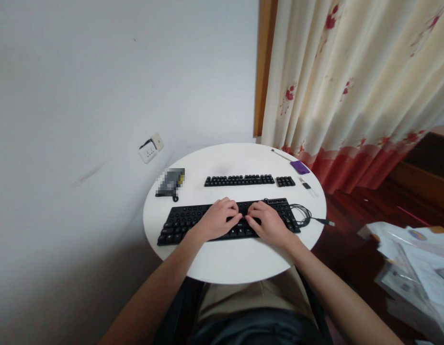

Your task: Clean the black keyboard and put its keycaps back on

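Observation:
A black keyboard [187,223] lies on the round white table [229,268], with keycaps seated on its left part and along the front rows. Some upper key positions look bare. My left hand [222,218] is over the middle of the keyboard, fingers curled and thumb drawn in toward them. Close beside it, my right hand [267,220] is bent the same way, its fingertips low at the keys. Whatever sits between the fingertips is hidden or too small to name. Behind the keyboard, loose black keycaps [239,180] stand in rows, with a smaller block of keycaps [285,181] to their right.
A coiled USB cable [304,215] lies at the table's right edge, its plug sticking out. Further back are a purple cloth [300,167], a thin brush-like stick [280,155] and a small tool [306,186]. A partly blurred dark packet [171,182] rests at left.

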A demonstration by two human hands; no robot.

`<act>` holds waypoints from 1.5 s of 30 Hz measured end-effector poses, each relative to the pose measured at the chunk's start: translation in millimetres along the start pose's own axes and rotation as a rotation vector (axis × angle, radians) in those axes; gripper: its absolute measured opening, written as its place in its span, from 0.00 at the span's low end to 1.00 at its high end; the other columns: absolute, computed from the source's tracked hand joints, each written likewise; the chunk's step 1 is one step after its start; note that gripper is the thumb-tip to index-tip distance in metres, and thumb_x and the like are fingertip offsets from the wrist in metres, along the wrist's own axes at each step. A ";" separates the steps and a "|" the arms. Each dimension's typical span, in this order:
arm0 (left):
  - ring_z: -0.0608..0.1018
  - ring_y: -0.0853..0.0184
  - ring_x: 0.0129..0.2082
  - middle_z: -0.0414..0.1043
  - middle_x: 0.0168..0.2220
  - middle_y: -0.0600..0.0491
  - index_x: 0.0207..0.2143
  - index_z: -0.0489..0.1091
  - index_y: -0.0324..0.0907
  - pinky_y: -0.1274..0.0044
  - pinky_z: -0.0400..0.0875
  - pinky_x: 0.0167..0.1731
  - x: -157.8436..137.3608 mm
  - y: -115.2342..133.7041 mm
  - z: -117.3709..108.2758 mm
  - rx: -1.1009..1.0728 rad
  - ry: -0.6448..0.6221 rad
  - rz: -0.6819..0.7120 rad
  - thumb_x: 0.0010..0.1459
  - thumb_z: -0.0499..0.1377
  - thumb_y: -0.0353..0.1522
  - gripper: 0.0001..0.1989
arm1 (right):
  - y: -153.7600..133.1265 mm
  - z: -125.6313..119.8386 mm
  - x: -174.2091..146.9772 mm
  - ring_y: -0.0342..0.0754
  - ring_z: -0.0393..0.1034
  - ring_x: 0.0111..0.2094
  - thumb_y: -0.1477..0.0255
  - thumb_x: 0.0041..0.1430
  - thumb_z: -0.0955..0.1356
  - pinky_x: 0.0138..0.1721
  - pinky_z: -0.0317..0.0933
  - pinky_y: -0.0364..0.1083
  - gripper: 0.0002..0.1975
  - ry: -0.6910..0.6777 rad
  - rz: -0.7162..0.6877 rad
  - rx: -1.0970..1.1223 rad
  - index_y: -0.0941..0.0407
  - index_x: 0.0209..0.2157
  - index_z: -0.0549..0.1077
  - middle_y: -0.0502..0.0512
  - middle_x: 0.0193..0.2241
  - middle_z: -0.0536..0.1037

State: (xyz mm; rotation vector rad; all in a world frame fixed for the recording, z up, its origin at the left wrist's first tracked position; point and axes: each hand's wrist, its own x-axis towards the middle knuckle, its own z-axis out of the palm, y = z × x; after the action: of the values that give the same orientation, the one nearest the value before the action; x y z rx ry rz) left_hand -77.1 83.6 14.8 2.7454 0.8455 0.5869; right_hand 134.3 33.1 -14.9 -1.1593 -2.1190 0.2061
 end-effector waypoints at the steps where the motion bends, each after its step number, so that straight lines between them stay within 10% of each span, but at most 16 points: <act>1: 0.72 0.62 0.41 0.74 0.38 0.51 0.31 0.78 0.44 0.68 0.66 0.45 0.0 0.0 0.2 0.010 -0.003 -0.002 0.68 0.51 0.35 0.18 | -0.2 -0.2 0.3 0.50 0.67 0.39 0.71 0.68 0.64 0.44 0.62 0.50 0.12 -0.004 -0.003 -0.006 0.56 0.30 0.75 0.56 0.34 0.76; 16: 0.72 0.62 0.42 0.74 0.37 0.50 0.37 0.78 0.43 0.68 0.65 0.47 0.5 -3.2 5.7 -0.070 0.178 -0.045 0.71 0.45 0.36 0.21 | 3.7 3.5 -2.2 0.48 0.69 0.36 0.72 0.68 0.63 0.42 0.63 0.48 0.14 0.139 0.090 0.034 0.55 0.28 0.75 0.55 0.33 0.76; 45: 0.74 0.63 0.39 0.79 0.35 0.51 0.34 0.75 0.42 0.68 0.65 0.43 3.0 -1.1 12.4 0.051 0.031 0.028 0.71 0.48 0.36 0.18 | -4.6 1.9 -1.9 0.50 0.68 0.36 0.72 0.68 0.64 0.40 0.63 0.50 0.15 0.052 -0.015 -0.121 0.56 0.28 0.76 0.57 0.30 0.76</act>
State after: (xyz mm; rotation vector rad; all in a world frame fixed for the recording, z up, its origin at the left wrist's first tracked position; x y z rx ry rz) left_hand -70.0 85.2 4.2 2.8054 0.8419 0.6237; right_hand 130.6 29.2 -15.2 -1.2048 -2.1178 0.0406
